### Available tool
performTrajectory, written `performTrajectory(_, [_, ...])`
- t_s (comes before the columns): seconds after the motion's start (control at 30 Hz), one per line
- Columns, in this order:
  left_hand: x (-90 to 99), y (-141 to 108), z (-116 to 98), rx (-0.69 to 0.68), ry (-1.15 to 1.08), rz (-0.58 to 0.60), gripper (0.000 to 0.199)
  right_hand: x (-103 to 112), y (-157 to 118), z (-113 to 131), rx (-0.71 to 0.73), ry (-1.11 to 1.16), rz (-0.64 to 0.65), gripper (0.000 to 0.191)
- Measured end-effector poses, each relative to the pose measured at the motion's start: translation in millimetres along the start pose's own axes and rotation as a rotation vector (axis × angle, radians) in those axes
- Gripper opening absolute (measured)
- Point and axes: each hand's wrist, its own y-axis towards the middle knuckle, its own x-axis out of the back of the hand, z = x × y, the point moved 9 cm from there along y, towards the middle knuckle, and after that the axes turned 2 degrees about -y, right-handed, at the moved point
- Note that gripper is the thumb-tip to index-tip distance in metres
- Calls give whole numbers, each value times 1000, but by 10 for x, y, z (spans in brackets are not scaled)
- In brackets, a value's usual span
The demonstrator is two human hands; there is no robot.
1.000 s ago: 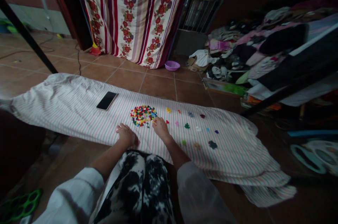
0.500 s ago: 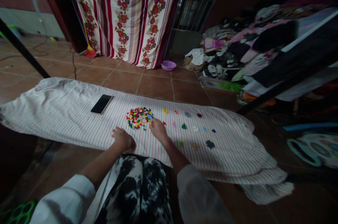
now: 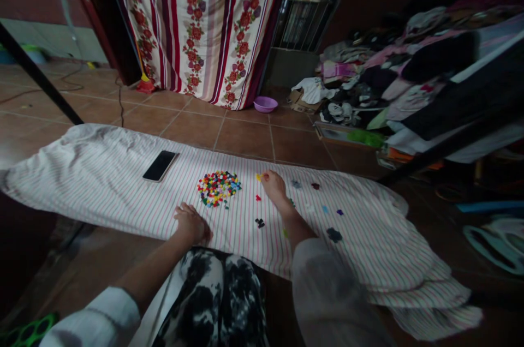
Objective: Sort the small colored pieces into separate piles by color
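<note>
Your right hand point(image 3: 275, 187) is at the yellow pieces point(image 3: 258, 177), its fingertips bunched together; you cannot tell whether they pinch one. Your left hand point(image 3: 190, 223) rests on the striped cloth point(image 3: 110, 183), fingers slightly apart. The mixed pile of small pieces point(image 3: 219, 189) lies between your hands and the phone point(image 3: 160, 166), with black pieces point(image 3: 260, 222) nearer you.

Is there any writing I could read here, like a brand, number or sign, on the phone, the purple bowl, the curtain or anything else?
No text can be read anywhere in this view.
Phone: dark screen, no words or logo visible.
Purple bowl: no label visible.
Curtain: flowers and stripes, no lettering visible.
Heaped clothes: too dark and blurred to tell.
</note>
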Motion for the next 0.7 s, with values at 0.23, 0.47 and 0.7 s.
performTrajectory(0.23, [3,3,-34,-30,52,-9,106,-84,209,-117,-83,-87,88,25])
performTrajectory(0.47, [15,0,-41,-56,14,-51,104,-232,275,-83,-87,-110,151,27])
performTrajectory(0.7, [17,-17,-43,-50,46,-53,104,-278,227,-88,-44,-91,148,35])
